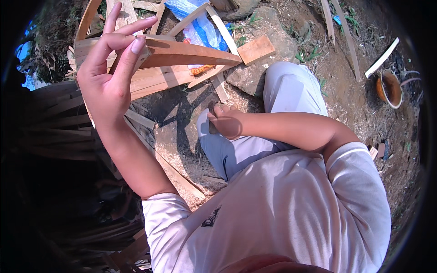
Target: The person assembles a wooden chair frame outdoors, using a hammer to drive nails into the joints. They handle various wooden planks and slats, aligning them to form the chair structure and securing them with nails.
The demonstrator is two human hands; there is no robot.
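My left hand [107, 68] is raised at the upper left and pinches one end of a long, curved, reddish-brown wooden strip [191, 52] between thumb and forefinger, the other fingers spread upward. The strip arcs to the right over a pile of slats. My right hand [225, 123] rests on my knee in light grey trousers [291, 91], fingers curled shut. A small dark spot shows under its thumb; I cannot make out whether it holds anything.
Flat wooden slats [154, 79] lie stacked under the strip. A small wooden block [257, 49], a blue plastic bag [195, 25] and a grey stone [252, 75] lie beyond. Sawdust [175, 154] covers the ground. A round orange-brown bowl [390, 88] and a pale strip [381, 57] sit far right.
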